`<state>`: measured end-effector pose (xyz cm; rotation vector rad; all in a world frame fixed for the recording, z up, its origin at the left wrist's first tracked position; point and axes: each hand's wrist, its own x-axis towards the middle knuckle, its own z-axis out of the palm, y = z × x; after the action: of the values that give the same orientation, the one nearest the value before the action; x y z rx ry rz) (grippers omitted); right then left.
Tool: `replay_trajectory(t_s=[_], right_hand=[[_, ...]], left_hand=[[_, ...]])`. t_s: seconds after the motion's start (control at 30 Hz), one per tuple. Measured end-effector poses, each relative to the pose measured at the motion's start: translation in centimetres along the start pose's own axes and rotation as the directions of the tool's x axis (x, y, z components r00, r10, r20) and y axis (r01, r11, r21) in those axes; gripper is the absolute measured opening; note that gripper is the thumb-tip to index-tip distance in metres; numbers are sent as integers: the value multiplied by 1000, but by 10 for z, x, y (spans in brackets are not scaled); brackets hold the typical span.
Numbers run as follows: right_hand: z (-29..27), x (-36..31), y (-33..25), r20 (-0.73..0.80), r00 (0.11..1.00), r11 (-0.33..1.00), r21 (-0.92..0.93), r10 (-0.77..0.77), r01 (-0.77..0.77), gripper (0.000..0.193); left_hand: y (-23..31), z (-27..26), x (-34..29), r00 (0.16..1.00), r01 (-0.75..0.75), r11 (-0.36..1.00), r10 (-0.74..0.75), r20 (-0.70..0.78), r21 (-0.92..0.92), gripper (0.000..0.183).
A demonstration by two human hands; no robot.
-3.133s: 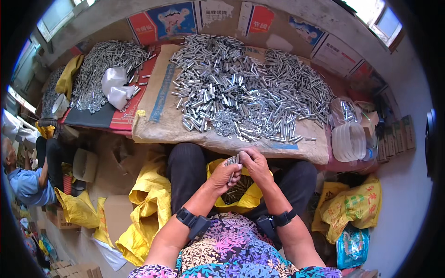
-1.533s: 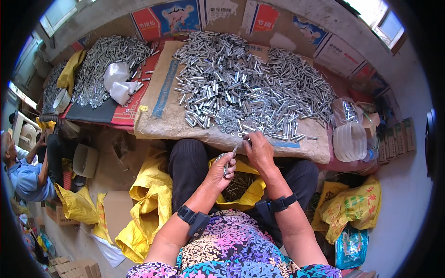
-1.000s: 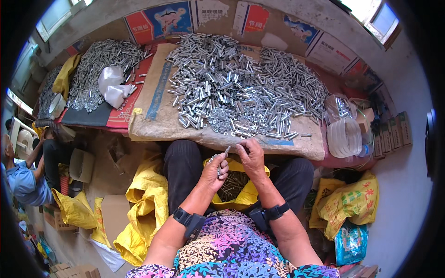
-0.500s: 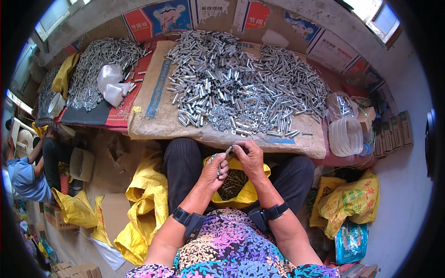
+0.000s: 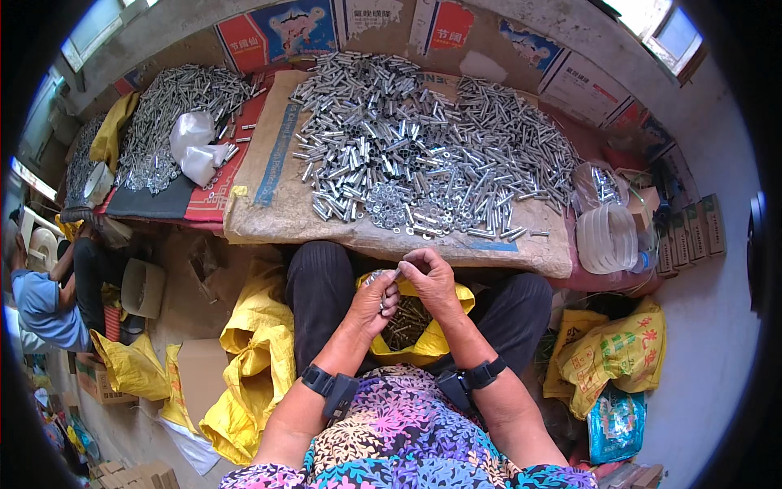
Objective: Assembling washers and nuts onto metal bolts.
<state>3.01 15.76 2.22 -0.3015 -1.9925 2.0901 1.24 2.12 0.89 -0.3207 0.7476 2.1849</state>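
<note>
My left hand (image 5: 375, 305) is closed around several small silvery metal pieces, whose ends show between its fingers. Close by, thumb and fingertips of my right hand (image 5: 432, 281) pinch together at the left thumb; what they hold is too small and covered to name. Both hands are above an open yellow sack (image 5: 432, 349) between my knees, with brownish metal bolts (image 5: 405, 326) inside. In front, a big heap of silvery metal sleeves (image 5: 366, 143) lies on the cardboard-covered table, with flat washers (image 5: 388, 208) and nuts along its near side.
Clear plastic tubs (image 5: 607, 238) stand at the table's right end. Yellow sacks lie on the floor at left (image 5: 248, 375) and right (image 5: 611, 354). A second heap of sleeves (image 5: 183, 114) covers the left table. Farther left, a person in a blue shirt (image 5: 49, 314) sits.
My right hand has shifted slightly left, and its fingertips meet the left thumb. The grey piece that stuck up between the hands now shows less.
</note>
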Motion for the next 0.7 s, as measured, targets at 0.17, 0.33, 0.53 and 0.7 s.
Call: replay_trajectory(t_s=[0.17,0.33,0.53,0.7], right_hand=[[-1,15,-22,54,980,927,-317,-192,200,8],[5,42,-23,71,946,749,-594,-315,294,9],[13,53,-19,110,931,458,-847,-348,271,13],[14,57,-21,118,950,438,-866,-288,240,13]], left_hand=[[8,-2,-1,1000,-11,997,12,16,-74,13],[17,-8,2,995,-31,990,43,88,-135,14],[19,-13,4,995,-1,993,14,102,-121,14],[20,-14,6,995,3,996,6,98,-86,13]])
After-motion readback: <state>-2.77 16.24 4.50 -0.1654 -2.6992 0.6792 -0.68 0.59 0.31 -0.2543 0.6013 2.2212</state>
